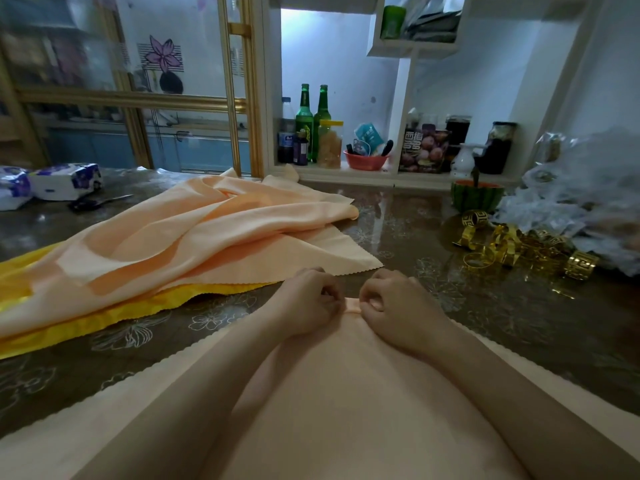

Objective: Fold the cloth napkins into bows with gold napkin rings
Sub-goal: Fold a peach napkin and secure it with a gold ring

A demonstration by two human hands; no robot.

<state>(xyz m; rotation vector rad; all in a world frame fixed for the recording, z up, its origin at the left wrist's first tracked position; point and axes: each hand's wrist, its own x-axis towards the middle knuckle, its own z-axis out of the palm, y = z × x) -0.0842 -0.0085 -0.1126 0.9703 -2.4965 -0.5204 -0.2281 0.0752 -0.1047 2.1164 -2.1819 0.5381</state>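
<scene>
A peach cloth napkin (346, 393) lies spread in front of me on the table, one corner pointing away. My left hand (304, 303) and my right hand (394, 306) meet at that far corner, each pinching the small folded tip between thumb and fingers. Both forearms lie across the napkin and hide much of it. A heap of gold napkin rings (512, 247) sits on the table to the right, beyond my right hand.
A loose pile of peach napkins (194, 237) over a yellow napkin (104, 317) covers the left of the table (519, 323). Tissue packs (65, 180) and scissors (97, 202) lie far left. Crumpled plastic bags (588, 195) and a watermelon-shaped bowl (476, 195) stand at right. Shelves behind hold bottles and jars.
</scene>
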